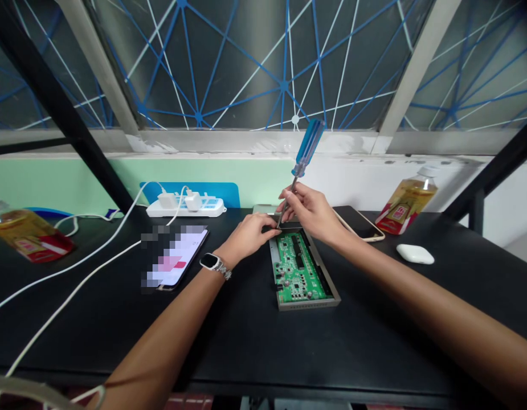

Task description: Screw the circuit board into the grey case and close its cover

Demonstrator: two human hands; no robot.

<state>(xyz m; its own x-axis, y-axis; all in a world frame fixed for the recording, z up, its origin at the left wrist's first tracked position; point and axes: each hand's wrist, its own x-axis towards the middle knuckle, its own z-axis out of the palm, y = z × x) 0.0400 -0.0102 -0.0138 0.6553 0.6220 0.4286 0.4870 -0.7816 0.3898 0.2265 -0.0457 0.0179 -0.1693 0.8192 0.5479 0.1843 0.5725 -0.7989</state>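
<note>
My right hand (303, 208) is closed around the metal shaft of a screwdriver (308, 148), whose clear blue handle points up and leans right. Its tip reaches down to the far left corner of a shallow metal case (310, 306). Inside that case lies a green circuit board (291, 267) with many small parts. My left hand (252, 233), wearing a watch on the wrist, has thumb and fingers pinched together right beside the screwdriver tip. What sits between those fingertips is hidden.
On the left are a lit phone (182, 256), white cables, a power strip (186, 205) and a drink bottle (30, 233). A dark phone or tablet (359, 222), another bottle (406, 199) and a white earbud case (415, 254) are on the right of the black table (246, 347).
</note>
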